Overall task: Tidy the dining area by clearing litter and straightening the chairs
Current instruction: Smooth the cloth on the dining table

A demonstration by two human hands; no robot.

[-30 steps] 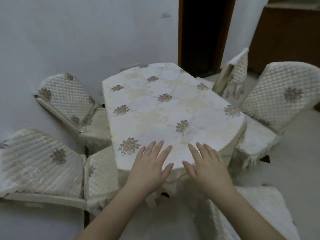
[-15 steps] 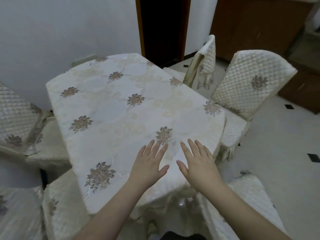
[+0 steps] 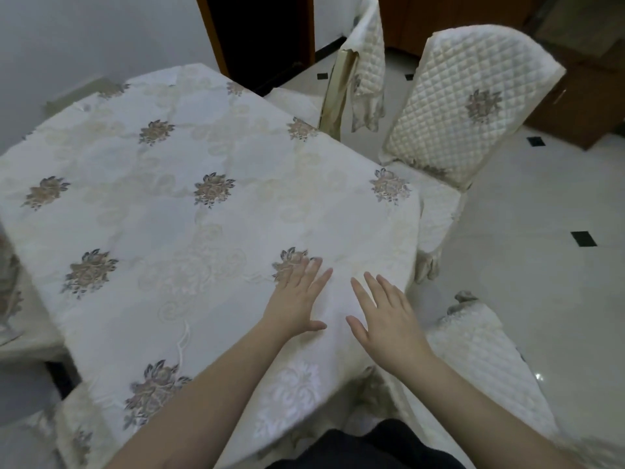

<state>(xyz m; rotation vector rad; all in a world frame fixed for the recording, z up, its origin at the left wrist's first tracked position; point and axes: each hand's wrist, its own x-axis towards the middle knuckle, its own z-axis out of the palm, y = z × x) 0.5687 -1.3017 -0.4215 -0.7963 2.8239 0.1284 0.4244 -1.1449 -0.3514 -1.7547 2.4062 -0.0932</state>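
Cream floral tablecloth (image 3: 203, 204) is pressed flat by the left hand (image 3: 296, 304) and right hand (image 3: 385, 319), fingers straight, nothing gripped; the table's (image 3: 411, 252) long axis runs away leftward.

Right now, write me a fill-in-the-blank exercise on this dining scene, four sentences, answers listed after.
1. Both hands, the left hand and the right hand, lie with fingers ____ over the tablecloth.
2. The tablecloth is patterned with embroidered ____.
3. The quilted chair stands on the ____ side of the table.
4. The pale floor is dotted with small ____ tiles.

Missing words: spread; flowers; right; black
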